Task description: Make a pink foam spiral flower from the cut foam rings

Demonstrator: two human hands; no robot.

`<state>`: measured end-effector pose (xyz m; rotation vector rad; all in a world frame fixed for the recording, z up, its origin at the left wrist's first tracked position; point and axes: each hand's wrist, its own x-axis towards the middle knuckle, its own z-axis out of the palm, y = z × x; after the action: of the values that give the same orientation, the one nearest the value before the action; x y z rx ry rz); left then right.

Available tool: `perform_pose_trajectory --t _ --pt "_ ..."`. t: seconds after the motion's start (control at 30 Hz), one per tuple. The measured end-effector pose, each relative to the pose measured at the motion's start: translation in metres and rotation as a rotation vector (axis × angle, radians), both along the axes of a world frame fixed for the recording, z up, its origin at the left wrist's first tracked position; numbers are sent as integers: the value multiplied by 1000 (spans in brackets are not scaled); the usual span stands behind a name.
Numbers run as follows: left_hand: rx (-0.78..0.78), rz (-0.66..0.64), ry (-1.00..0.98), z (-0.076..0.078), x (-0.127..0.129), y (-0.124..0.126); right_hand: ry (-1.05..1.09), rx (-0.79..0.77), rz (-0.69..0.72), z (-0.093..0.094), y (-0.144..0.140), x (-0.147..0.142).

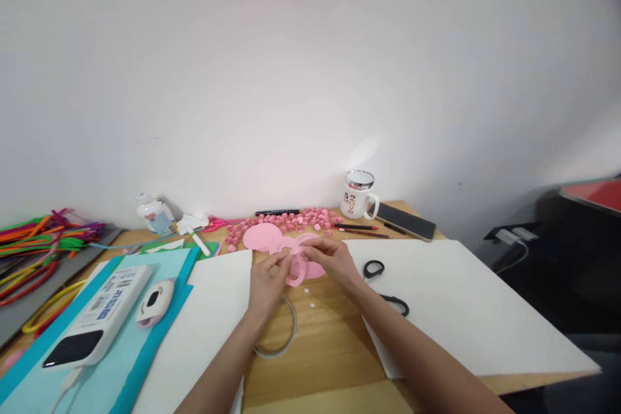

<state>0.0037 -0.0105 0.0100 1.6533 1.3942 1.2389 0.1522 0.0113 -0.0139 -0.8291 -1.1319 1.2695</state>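
My left hand point(268, 279) and my right hand point(328, 257) meet over a pink foam cut-out point(272, 240) made of joined round shapes, lying on the wooden table point(320, 343). Both hands pinch a pink ring-shaped part point(295, 275) of it at the near edge. Behind the cut-out lies a heap of small pink pieces point(301, 220). Under my left wrist a clear tape ring point(284, 330) rests on the wood.
Black scissors point(383, 284) lie on a white sheet point(460, 304) at the right. A mug point(359, 195), a phone point(406, 221) and pens stand at the back. At the left: blue sheets point(160, 330), a power bank point(99, 323), coloured pipe cleaners point(39, 246).
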Motion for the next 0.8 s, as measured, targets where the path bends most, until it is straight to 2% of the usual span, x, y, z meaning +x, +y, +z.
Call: perform_pose_trajectory --t 0.13,0.33,0.8 --pt "11 20 -5 0 0 0 -7 1 25 -1 0 0" --pt "5 -28 10 1 2 -2 13 10 44 -3 0 1" --pt "54 15 6 0 0 0 0 -8 49 0 -1 0"
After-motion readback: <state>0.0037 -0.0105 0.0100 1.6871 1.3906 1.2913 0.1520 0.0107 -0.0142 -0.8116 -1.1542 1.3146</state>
